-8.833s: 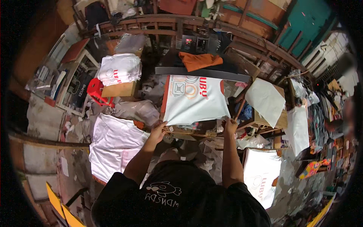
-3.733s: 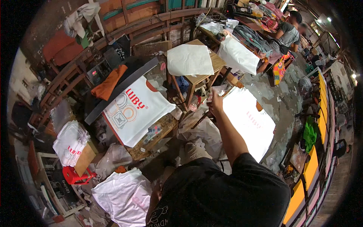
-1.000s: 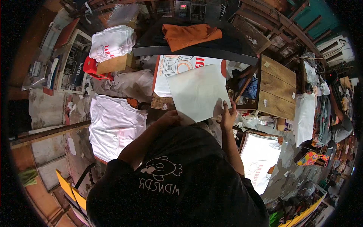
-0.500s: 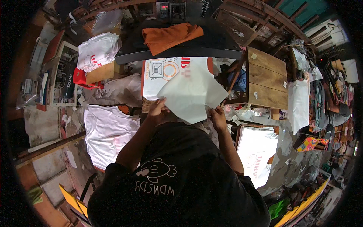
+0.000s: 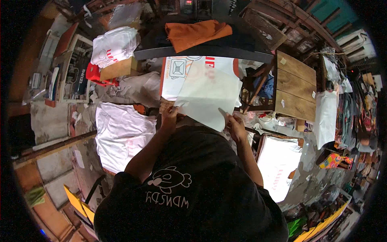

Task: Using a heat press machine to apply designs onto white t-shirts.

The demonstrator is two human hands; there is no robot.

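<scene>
A thin, translucent whitish sheet [image 5: 207,94] is held between my two hands. My left hand [image 5: 169,117] pinches its near left corner, and my right hand [image 5: 236,126] grips its near right edge. The sheet's far part lies over a white printed piece [image 5: 171,86] with red and orange designs on a board, and red print shows faintly through it. Just beyond, a black press-like slab [image 5: 201,52] carries a folded orange-brown cloth [image 5: 197,34].
White shirts [image 5: 125,135] lie spread at left, and a stack of white printed sheets [image 5: 278,165] is at right. Folded printed shirts [image 5: 115,46] sit on a box at far left, beside a red stool [image 5: 94,74]. A wooden table [image 5: 296,86] stands at right.
The sheet has come down flatter over the printed piece, its far part no longer peaked. The whole view has shifted slightly, with the surroundings appearing further right.
</scene>
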